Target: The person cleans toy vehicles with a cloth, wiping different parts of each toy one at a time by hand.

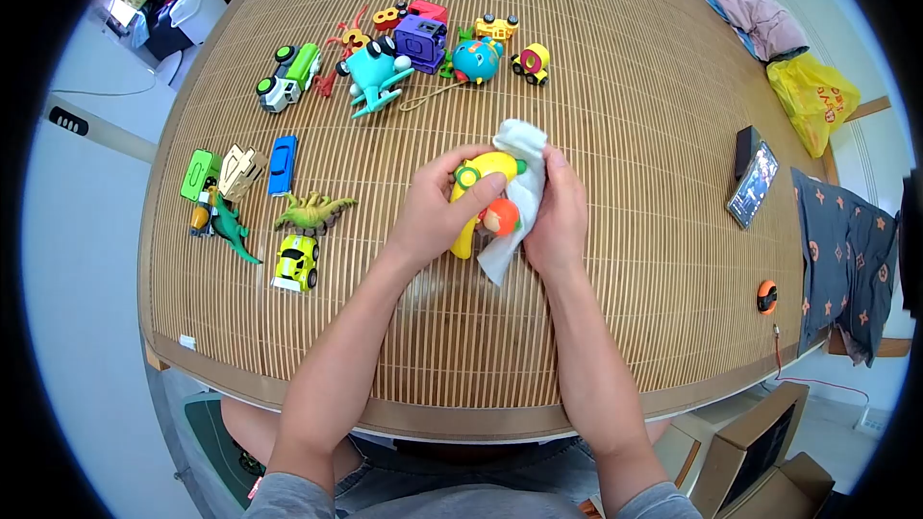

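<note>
A yellow banana-shaped toy (462,238) with green wheels and a small orange-headed figure is held up over the bamboo mat. My left hand (435,204) grips it from the left side, thumb across its top. On its right side, my right hand (560,211) presses a white cloth (520,138) against the toy. The cloth hangs down between the toy and my right palm, and its upper end sticks up past my fingers. Part of the toy is hidden behind my left thumb and the cloth.
Several toys stand at the back, among them a teal plane (373,75), a purple toy (420,42) and a green-white truck (289,77). At left lie a blue car (282,165), a spiny dinosaur (314,212) and a yellow-green car (296,262). A phone (753,185) leans at right.
</note>
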The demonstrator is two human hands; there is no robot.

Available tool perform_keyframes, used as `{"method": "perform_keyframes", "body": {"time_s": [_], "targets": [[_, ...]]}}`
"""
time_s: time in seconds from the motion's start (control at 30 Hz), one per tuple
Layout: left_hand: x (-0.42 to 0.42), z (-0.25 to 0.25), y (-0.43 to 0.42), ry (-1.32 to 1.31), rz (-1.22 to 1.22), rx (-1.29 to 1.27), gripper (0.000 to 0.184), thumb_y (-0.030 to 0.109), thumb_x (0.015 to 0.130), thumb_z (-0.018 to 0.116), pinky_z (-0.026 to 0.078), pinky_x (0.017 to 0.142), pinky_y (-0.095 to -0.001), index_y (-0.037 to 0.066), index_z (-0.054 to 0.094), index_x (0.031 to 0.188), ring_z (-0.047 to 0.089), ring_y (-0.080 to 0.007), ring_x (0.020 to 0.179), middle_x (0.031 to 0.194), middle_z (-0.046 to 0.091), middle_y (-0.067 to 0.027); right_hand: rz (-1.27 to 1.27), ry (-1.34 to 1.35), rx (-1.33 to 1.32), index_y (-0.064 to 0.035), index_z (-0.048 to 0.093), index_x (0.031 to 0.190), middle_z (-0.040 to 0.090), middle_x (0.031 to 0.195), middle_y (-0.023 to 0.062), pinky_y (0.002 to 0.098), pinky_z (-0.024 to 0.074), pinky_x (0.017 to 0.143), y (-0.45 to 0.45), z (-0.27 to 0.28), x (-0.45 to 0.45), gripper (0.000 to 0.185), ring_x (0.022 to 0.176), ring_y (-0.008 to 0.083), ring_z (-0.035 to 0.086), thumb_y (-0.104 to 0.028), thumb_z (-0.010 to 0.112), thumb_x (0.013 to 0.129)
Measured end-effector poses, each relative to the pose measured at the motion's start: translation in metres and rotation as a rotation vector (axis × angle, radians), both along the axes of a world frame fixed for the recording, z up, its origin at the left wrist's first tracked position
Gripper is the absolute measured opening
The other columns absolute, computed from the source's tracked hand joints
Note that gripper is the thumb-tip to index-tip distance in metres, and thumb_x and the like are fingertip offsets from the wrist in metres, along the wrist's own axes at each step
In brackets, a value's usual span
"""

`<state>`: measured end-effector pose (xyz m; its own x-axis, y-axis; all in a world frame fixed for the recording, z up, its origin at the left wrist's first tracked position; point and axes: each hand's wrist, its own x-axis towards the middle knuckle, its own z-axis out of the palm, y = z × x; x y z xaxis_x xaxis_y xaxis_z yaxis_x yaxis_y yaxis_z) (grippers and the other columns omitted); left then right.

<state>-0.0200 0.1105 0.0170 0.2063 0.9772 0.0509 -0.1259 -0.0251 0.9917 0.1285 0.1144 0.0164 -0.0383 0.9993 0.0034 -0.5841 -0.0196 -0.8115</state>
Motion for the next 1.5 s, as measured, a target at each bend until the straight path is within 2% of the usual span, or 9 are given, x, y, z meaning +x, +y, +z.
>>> {"method": "perform_keyframes", "body": {"time_s": [0.23, 0.5, 0.6, 0.7, 0.8, 0.97, 1.03, 1.13, 1.5], "targets": [[-0.007, -0.002, 0.003, -0.238, -0.032, -0.218, 0.045, 0.02, 0.089, 0.067, 0.051, 0.079, -0.0266, -0.006, 0.052, 0.122, 0.061, -0.0114, 0.092, 0.103, 0.063, -0.0094, -0.163, -0.429, 0.289, 0.0045, 0.066, 0.106, 0.065, 0.107, 0.0085, 0.0271, 0.0499, 0.081, -0.002, -0.002, -0.009, 0.021, 0.094, 0.0137, 0.061, -0.011, 0.058, 0.093], [-0.003, 0.0, 0.001, 0.164, -0.064, 0.036, 0.04, 0.021, 0.091, 0.062, 0.051, 0.081, -0.0269, -0.005, 0.054, 0.12, 0.061, -0.0129, 0.094, 0.102, 0.064, -0.0087, -0.127, -0.225, -0.067, 0.002, 0.066, 0.105, 0.066, 0.097, 0.008, 0.0255, 0.0507, 0.077, 0.003, -0.006, -0.001, 0.019, 0.089, 0.0114, 0.061, -0.01, 0.063, 0.091], [0.001, -0.004, 0.002, 0.012, -0.006, 0.003, 0.041, 0.025, 0.09, 0.065, 0.05, 0.075, -0.0252, -0.005, 0.057, 0.117, 0.061, -0.0113, 0.088, 0.1, 0.064, -0.0082, -0.259, -0.215, -0.077, 0.0023, 0.066, 0.103, 0.066, 0.098, 0.0073, 0.0261, 0.0501, 0.077, 0.001, -0.004, -0.003, 0.017, 0.088, 0.0109, 0.06, -0.009, 0.062, 0.091], [0.002, -0.001, 0.002, -0.074, 0.062, -0.085, 0.038, 0.024, 0.092, 0.062, 0.05, 0.073, -0.0241, -0.004, 0.057, 0.117, 0.061, -0.0104, 0.086, 0.098, 0.064, -0.0074, -0.412, -0.382, 0.05, 0.0015, 0.066, 0.101, 0.065, 0.097, 0.0068, 0.0264, 0.0496, 0.076, -0.001, -0.004, -0.003, 0.015, 0.087, 0.0116, 0.06, -0.005, 0.064, 0.088], [-0.004, -0.007, 0.005, -0.139, 0.036, -0.117, 0.038, 0.027, 0.095, 0.057, 0.049, 0.069, -0.0232, -0.004, 0.057, 0.117, 0.06, -0.0091, 0.082, 0.094, 0.064, -0.006, -0.35, -0.837, 0.547, -0.0017, 0.065, 0.098, 0.061, 0.095, 0.0097, 0.027, 0.0491, 0.073, -0.008, 0.0, -0.011, 0.018, 0.084, 0.0173, 0.062, -0.001, 0.068, 0.08], [-0.001, -0.009, 0.003, -0.178, 0.002, -0.149, 0.035, 0.028, 0.098, 0.05, 0.046, 0.061, -0.0203, -0.001, 0.058, 0.115, 0.057, -0.006, 0.072, 0.086, 0.061, -0.0016, -0.359, -0.84, 0.454, -0.0012, 0.065, 0.097, 0.06, 0.095, 0.0098, 0.0292, 0.0496, 0.073, -0.009, -0.001, -0.016, 0.017, 0.084, 0.0188, 0.062, -0.001, 0.067, 0.08], [0.004, -0.011, 0.003, 0.01, 0.092, -0.058, 0.034, 0.028, 0.099, 0.049, 0.046, 0.062, -0.0205, -0.002, 0.058, 0.113, 0.056, -0.006, 0.073, 0.087, 0.061, -0.0014, -0.398, -0.853, 0.376, -0.0009, 0.065, 0.096, 0.06, 0.092, 0.0098, 0.0292, 0.0495, 0.072, -0.007, -0.004, -0.015, 0.016, 0.081, 0.0186, 0.061, -0.001, 0.067, 0.08], [0.005, -0.01, 0.002, 0.036, 0.093, -0.022, 0.034, 0.028, 0.099, 0.049, 0.047, 0.063, -0.0205, -0.002, 0.059, 0.112, 0.056, -0.0059, 0.074, 0.087, 0.06, -0.0009, -0.407, -0.825, 0.276, -0.0008, 0.065, 0.096, 0.06, 0.089, 0.0096, 0.0288, 0.0491, 0.071, -0.005, -0.009, -0.013, 0.016, 0.079, 0.0183, 0.061, -0.002, 0.067, 0.08], [0.004, -0.01, 0.001, -0.066, 0.127, -0.014, 0.037, 0.029, 0.099, 0.047, 0.049, 0.072, -0.0241, -0.004, 0.06, 0.11, 0.059, -0.0093, 0.083, 0.094, 0.064, -0.006, -0.294, -0.897, 0.464, -0.0026, 0.066, 0.088, 0.063, 0.081, 0.0093, 0.0283, 0.0496, 0.064, -0.009, 0.001, -0.013, 0.016, 0.072, 0.0177, 0.063, -0.005, 0.074, 0.074]]}}
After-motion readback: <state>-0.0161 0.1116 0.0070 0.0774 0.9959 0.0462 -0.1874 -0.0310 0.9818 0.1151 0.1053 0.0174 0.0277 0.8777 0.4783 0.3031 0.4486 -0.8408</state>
